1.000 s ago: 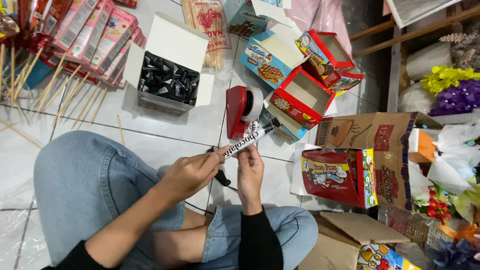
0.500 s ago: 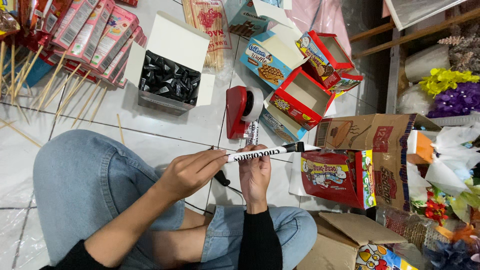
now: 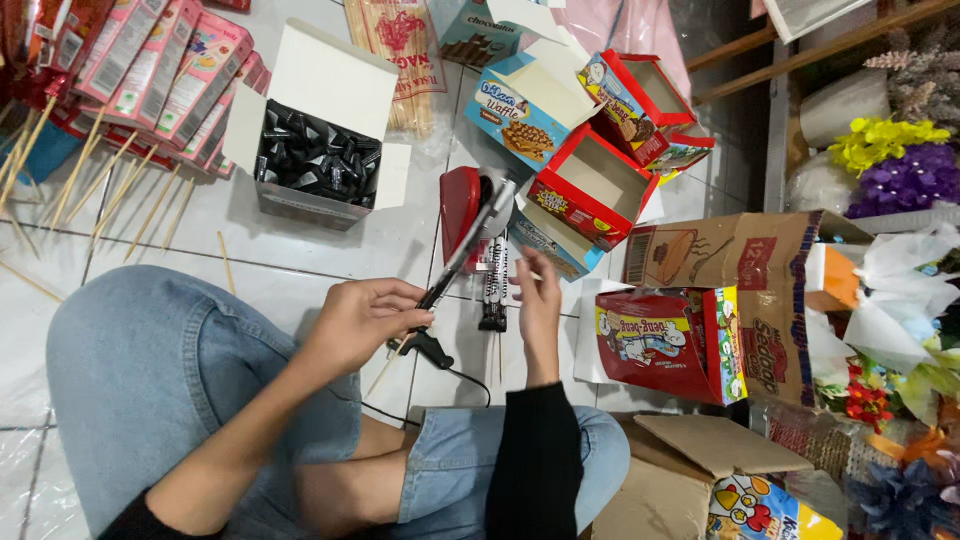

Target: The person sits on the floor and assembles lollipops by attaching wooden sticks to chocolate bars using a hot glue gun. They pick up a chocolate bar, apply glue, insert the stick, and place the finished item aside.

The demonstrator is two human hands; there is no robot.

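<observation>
Left hand (image 3: 365, 320) of yours, at the centre of the frame, pinches the lower end of a long thin stick-shaped snack pack in a black-and-white wrapper (image 3: 468, 250), which slants up and to the right until its tip lies over the red tape dispenser (image 3: 462, 215). Your right hand (image 3: 537, 300) stands just right of it, fingers loosely curled and open, holding nothing and not touching the pack as far as I can tell. A second pack of the same kind (image 3: 493, 288) lies flat on the white tiled floor (image 3: 300, 250) between your hands, near the black glue gun with its cord (image 3: 425, 348).

Judging by this, you are partway: one pack is laid down, one is in hand, and the thin wooden skewers (image 3: 120, 195) at the left edge lie unused, as does the white box of black wrapped sweets (image 3: 318, 160) at upper left. The held pack looks straight, glossy and unopened.
</observation>
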